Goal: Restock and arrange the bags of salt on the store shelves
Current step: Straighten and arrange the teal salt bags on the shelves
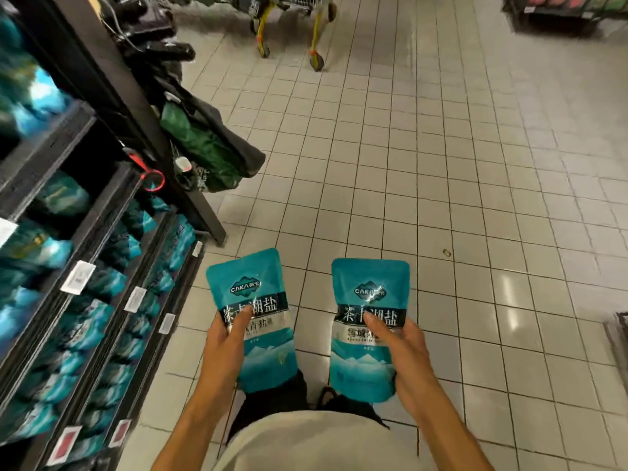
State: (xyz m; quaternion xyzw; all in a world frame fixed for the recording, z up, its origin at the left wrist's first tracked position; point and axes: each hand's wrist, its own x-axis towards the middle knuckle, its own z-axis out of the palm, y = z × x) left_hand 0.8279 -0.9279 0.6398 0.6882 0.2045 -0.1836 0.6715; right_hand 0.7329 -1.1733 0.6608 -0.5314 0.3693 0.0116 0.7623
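I hold two teal salt bags upright over the tiled floor, fronts facing me. My left hand (pixel 228 338) grips the left salt bag (pixel 253 294) at its lower left side, thumb across the printed label. My right hand (pixel 401 341) grips the right salt bag (pixel 368 368) at its right side, thumb on the label too. The black store shelves (pixel 102 212) stand to my left, several tiers packed with the same teal bags (pixel 98 321), somewhat blurred.
White price tags (pixel 78 277) hang along the shelf edges. A dark bag with green contents (pixel 207 144) hangs at the shelf end. A trolley with yellow legs (pixel 292 32) stands far ahead. Another display (pixel 560 11) sits at the top right.
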